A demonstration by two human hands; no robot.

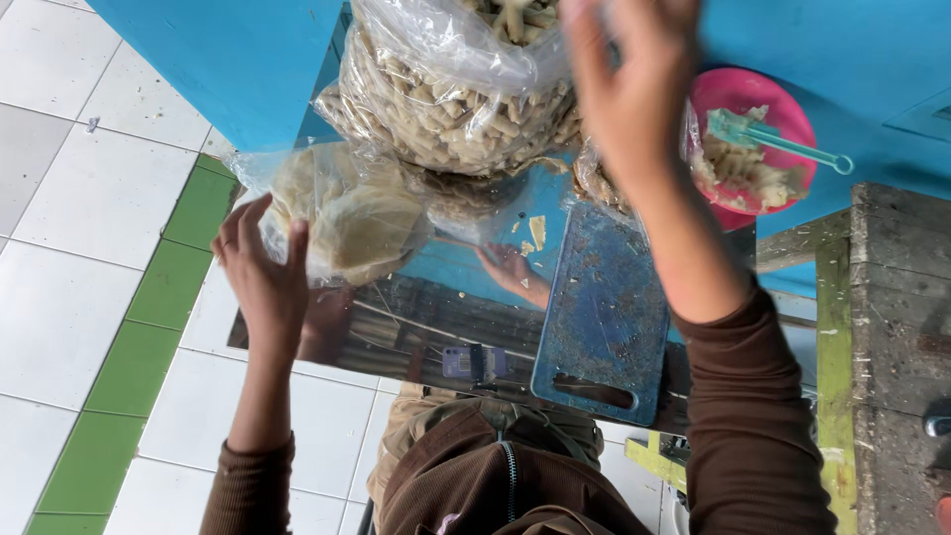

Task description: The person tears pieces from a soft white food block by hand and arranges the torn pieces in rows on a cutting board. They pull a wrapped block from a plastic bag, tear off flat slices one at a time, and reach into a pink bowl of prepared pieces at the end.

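Seen from above, looking down past a brown zipped jacket [495, 485] toward a glossy, mirror-like counter [436, 327]. Nearest on it, a worn blue cutting board [604, 307] with a handle slot at its near end, lying just right of centre. At left, left hand [263, 272] with fingers spread open and curved, pressed against the side of a clear plastic bag of pale round flat pieces [352, 218] resting at the counter's left edge; not closed around it. Beyond, a large clear bag of pale stick-shaped snacks [456, 99], bulging at the middle of the counter. Right hand [629, 84] raised by that bag's top, blurred; grip impossible to tell. Farthest right, a pink bowl [783, 104] holding pale pieces and a teal utensil [783, 139]. White and green floor tiles [89, 277] at left.
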